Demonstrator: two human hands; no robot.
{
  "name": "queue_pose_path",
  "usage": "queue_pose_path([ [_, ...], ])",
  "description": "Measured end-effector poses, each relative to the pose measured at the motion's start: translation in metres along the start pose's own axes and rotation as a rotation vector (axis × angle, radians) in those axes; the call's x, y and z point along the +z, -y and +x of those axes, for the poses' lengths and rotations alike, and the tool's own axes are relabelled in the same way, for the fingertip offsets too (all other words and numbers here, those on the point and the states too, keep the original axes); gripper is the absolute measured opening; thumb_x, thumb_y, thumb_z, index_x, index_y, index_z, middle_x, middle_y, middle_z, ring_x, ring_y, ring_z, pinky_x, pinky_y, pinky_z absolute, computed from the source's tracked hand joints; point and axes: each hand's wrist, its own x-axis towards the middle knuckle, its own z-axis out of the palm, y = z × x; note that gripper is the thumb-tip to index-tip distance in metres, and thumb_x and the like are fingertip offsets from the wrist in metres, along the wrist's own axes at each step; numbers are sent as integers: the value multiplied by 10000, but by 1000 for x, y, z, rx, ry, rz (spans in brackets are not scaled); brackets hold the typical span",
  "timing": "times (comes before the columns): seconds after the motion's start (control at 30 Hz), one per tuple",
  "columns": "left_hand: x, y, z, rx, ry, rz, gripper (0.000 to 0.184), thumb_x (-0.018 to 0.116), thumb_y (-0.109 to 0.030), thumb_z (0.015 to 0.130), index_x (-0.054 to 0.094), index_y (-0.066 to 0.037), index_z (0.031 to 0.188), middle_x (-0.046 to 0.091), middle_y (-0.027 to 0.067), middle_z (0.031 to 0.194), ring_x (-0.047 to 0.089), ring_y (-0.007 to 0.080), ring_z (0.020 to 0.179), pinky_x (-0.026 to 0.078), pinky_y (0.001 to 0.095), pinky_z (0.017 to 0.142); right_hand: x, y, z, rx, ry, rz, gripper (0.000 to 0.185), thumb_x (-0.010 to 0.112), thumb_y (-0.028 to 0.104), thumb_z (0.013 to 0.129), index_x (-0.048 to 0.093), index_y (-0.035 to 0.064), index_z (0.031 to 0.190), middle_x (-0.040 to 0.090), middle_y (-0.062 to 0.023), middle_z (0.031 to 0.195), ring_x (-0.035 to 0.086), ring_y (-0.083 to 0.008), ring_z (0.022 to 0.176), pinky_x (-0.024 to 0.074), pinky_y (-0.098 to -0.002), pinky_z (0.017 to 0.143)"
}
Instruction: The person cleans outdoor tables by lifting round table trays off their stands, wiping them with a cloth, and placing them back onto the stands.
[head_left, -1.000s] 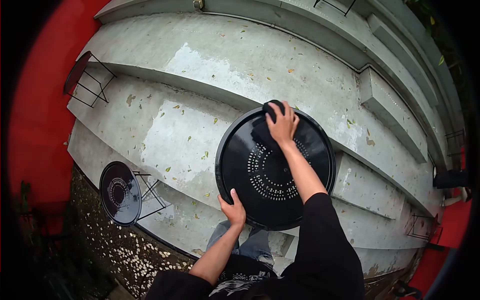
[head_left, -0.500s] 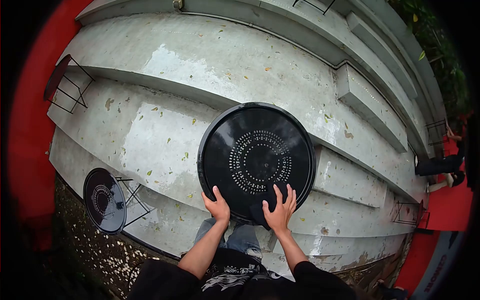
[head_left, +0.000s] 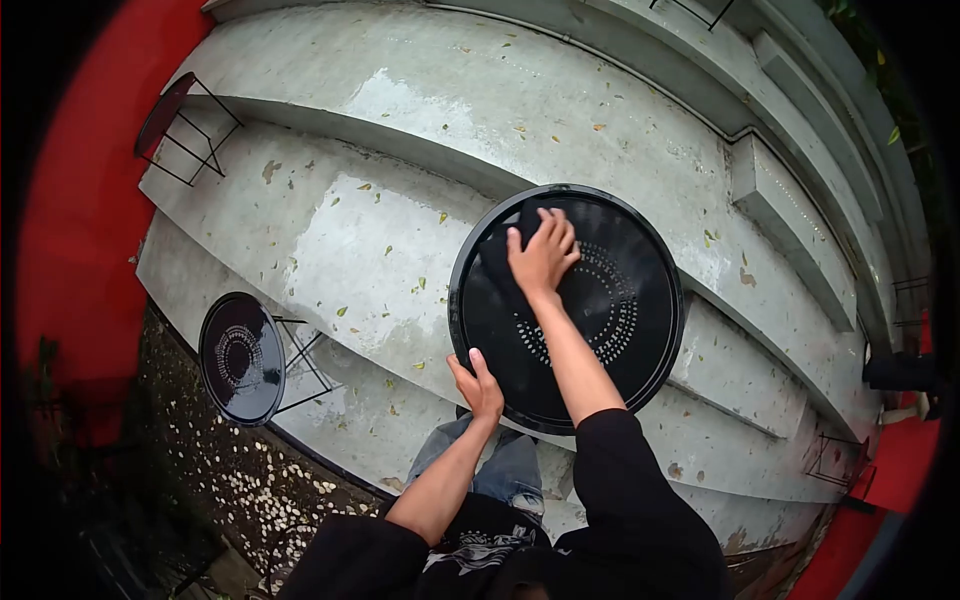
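A round black table (head_left: pixel 640 345) with a raised rim and rings of small holes stands right in front of me. At its near left edge, my left hand (head_left: pixel 484 396) grips the rim, fingers partly hidden. My right hand (head_left: pixel 543 255) lies on the far left part of the tabletop, fingers bent over a black cloth (head_left: pixel 502 258) pressed against the surface. The cloth's outline is hard to make out against the black top. My right forearm crosses over part of the hole pattern.
Grey concrete steps (head_left: pixel 400 250) with fallen leaves and wet patches spread around. A second round black table (head_left: pixel 242 358) stands at lower left, another (head_left: pixel 165 115) at upper left. Pebbled ground (head_left: pixel 260 500) borders the steps. A person (head_left: pixel 905 372) is at the far right.
My right hand has slid the black cloth from the tabletop's near right edge to its far left part. My left hand stays at the near left rim. The view has shifted.
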Motion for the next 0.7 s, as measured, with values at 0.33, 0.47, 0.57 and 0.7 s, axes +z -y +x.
queue_pose_path([
  [0.33,3,52,16,-77,24,-256,686,314,-504,1068,331,55,1465,403,268,1475,380,360,1389,277,412,1145,-151,-40,-161,-112,530,133,596,712,198,769,561,246,1343,365,-53,1545,281,-329,1470,208,-717,1086],
  [0.47,-1,27,12,-54,29,-44,655,349,-475,1069,396,67,1434,482,282,1423,454,397,1342,324,420,1127,-191,-119,-152,-1,364,-1,601,683,150,752,569,243,1335,358,-212,1486,324,-420,1412,278,-626,1109],
  [0.57,-6,19,10,11,53,22,612,376,-441,1069,464,77,1384,563,288,1332,524,426,1264,372,419,1093,-182,-181,-124,163,160,-106,592,658,179,790,554,268,1366,366,-280,1445,324,-481,1382,295,-609,1110],
  [0.7,9,39,14,80,-70,108,536,381,-402,1073,557,63,1273,634,294,1185,587,458,1123,433,444,987,-120,-166,-72,364,84,-260,602,677,390,863,489,304,1428,364,-272,1476,264,-508,1415,221,-656,1125],
])
